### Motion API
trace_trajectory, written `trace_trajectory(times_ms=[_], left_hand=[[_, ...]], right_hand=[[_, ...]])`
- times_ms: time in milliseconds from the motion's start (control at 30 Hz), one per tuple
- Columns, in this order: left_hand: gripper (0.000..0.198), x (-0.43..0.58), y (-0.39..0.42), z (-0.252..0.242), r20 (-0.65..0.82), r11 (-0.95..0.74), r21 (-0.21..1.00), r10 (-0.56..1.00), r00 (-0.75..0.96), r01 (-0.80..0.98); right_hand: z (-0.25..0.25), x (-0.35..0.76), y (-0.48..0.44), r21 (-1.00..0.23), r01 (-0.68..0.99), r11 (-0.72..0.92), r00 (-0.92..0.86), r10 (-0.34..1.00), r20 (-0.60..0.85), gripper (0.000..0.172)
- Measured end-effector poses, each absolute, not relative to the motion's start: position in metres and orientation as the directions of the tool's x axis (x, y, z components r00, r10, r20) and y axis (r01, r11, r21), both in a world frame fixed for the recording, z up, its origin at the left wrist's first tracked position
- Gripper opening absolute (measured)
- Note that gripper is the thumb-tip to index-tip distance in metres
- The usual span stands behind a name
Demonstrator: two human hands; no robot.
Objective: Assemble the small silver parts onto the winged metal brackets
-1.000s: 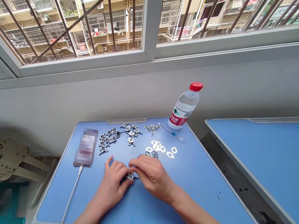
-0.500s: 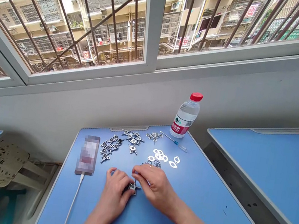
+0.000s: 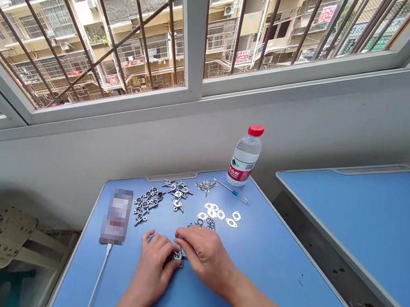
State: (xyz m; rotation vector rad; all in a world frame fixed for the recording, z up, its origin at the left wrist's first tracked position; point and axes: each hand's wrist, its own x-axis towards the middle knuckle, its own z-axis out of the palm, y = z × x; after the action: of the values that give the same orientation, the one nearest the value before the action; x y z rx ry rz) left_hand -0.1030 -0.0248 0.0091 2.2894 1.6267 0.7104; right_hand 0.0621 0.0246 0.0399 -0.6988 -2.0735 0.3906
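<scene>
A small silver metal fitting (image 3: 178, 256) with side stubs lies low over the blue desk (image 3: 246, 284). My left hand (image 3: 157, 257) is closed around its left side, thumb and index finger gripping it. Above the fitting, the thumb and fingertips of my right hand (image 3: 203, 252) are pinched together; what they hold is too small and hidden to make out. Just beyond my right hand lie dark rubber rings (image 3: 211, 224), with thin white oval gaskets (image 3: 213, 212) farther back. Similar metal fittings (image 3: 148, 200) stand grouped beyond my left hand, several with dark centres.
A phone (image 3: 117, 216) with a white cable (image 3: 99, 277) lies at the left. Toward the back are more fittings (image 3: 180, 191), small metal plates (image 3: 206, 186), a pen (image 3: 235, 192) and a red-capped water bottle (image 3: 245, 157). Another desk (image 3: 366, 215) stands to the right.
The view has shifted slightly, so the desk and its things sit a little farther left. Both hands stay at the fitting; my right fingertips have come slightly lower over it.
</scene>
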Motion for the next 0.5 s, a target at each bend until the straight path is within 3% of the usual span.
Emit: trace_trajectory(times_ms=[200,333,400,500], left_hand=[[0.013,-0.104,-0.024,0.010,0.262,-0.365,0.450,0.926,0.270,0.815],[0.018,-0.105,-0.023,0.008,0.288,-0.377,0.427,0.918,0.272,0.822],[0.016,-0.105,-0.022,0.009,0.278,-0.390,0.437,0.916,0.290,0.811],[0.014,-0.106,-0.020,0.010,0.265,-0.407,0.430,0.910,0.318,0.806]], right_hand=[[0.045,0.062,0.024,-0.424,0.303,0.854,-0.454,0.520,0.724,0.025],[0.060,0.069,0.012,-0.175,0.250,0.952,-0.550,0.288,0.784,0.033],[0.067,0.075,0.004,-0.052,0.256,0.965,-0.612,0.204,0.764,0.027],[0.072,0.086,-0.008,-0.159,0.330,0.931,-0.646,0.345,0.681,0.025]])
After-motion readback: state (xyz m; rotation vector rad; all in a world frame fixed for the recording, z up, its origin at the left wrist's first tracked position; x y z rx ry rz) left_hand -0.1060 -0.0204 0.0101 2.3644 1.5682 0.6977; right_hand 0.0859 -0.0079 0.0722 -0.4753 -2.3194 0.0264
